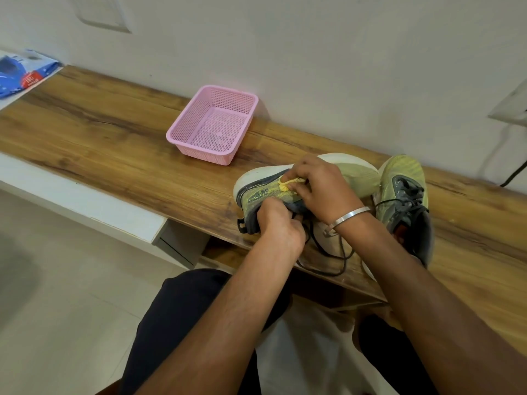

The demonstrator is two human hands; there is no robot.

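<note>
The step in hand looks like wiping the side of the shoe (pixel 256 192). The right hand (pixel 322 189) pinches a wadded yellow cloth (pixel 288 183) and presses it to the upper. Just below it, the left hand (pixel 281 223) curls round the collar, holding the shoe on its side on the bench (pixel 114 124). Next, I judge, the cloth must rub toward the toe, with the left grip braced against the push. Count: two shoes, the second shoe (pixel 405 189) just right of the grip; one cloth; one pink basket (pixel 182 132), well beyond and left.

Bare forearms (pixel 427 295); a plain silver open-ended bangle (pixel 348 216) behind the right hand (pixel 322 189); dark navy legwear (pixel 176 323)
</note>
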